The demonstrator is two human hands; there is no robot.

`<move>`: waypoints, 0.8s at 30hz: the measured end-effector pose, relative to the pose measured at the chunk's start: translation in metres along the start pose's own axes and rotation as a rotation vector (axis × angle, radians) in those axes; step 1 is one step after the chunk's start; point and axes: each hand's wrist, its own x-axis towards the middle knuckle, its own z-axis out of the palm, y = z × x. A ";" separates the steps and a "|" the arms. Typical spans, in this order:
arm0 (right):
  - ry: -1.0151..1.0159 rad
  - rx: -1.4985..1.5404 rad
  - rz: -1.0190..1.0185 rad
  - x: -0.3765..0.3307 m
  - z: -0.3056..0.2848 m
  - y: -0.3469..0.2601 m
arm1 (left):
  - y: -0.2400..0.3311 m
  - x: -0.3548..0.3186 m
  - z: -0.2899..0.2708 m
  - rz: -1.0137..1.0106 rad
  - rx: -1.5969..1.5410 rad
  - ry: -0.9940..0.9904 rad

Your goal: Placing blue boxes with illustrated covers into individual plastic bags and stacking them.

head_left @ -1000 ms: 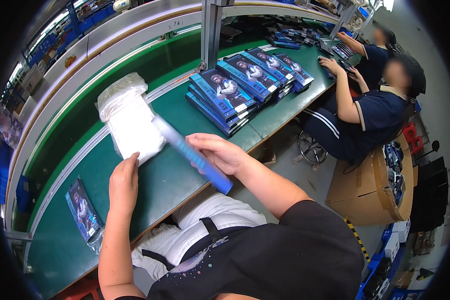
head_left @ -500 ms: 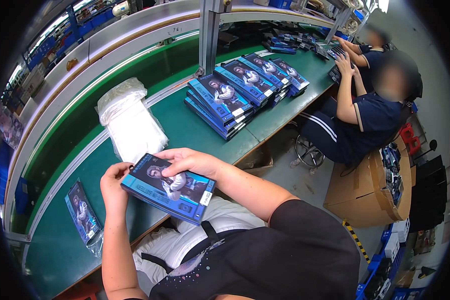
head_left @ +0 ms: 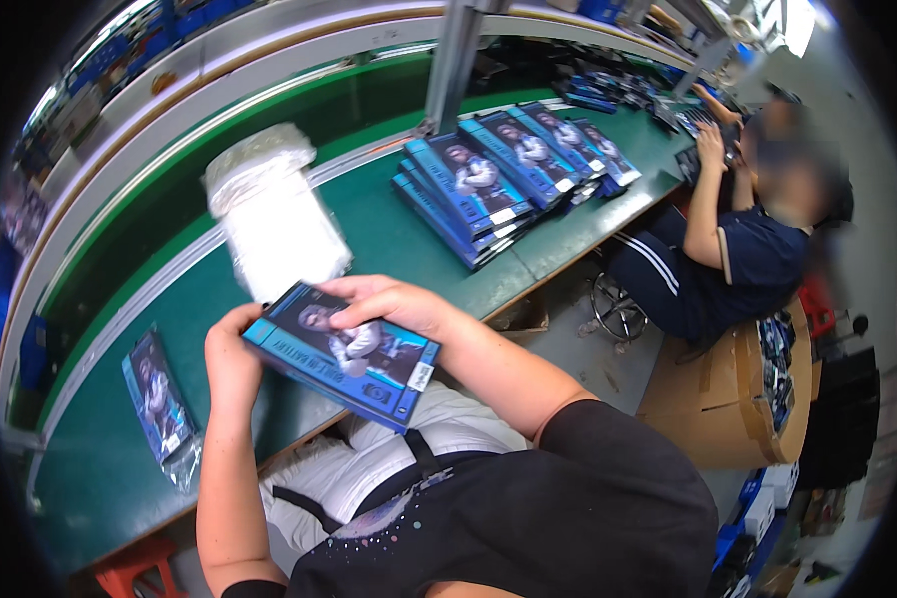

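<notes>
Holding the blue box flat and face up, both hands are clamped on it above the near edge of the green bench. The left hand grips the short end at 9 o'clock; the right hand lies over the long edge at 12 o'clock, fingers on the printed face. A second ago the box stood edge-on in the right hand alone, with the left hand resting on the bench. It has since been turned flat and taken in both hands, so the printed face is now presented for checking. At 12 o'clock beyond the box lies a white bag bundle. At 9 o'clock, a bagged box rests on the bench. At 1 o'clock sits a box stack. Farther, at 2 o'clock, a seated co-worker works.
</notes>
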 end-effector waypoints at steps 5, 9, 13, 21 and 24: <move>0.108 -0.164 -0.017 -0.005 0.007 0.020 | -0.001 -0.013 -0.016 -0.392 -0.529 -0.024; 0.204 -0.349 -0.054 -0.001 0.016 0.033 | -0.026 -0.021 -0.025 -0.214 -0.289 -0.061; 0.230 -0.446 -0.221 0.005 0.012 0.049 | -0.030 -0.025 -0.036 -0.125 -0.232 -0.105; 0.316 -0.506 -0.335 0.000 0.065 0.070 | -0.010 -0.049 -0.059 0.207 0.150 0.091; 0.290 -0.493 -0.346 0.001 0.072 0.071 | -0.007 -0.051 -0.070 0.151 0.066 0.035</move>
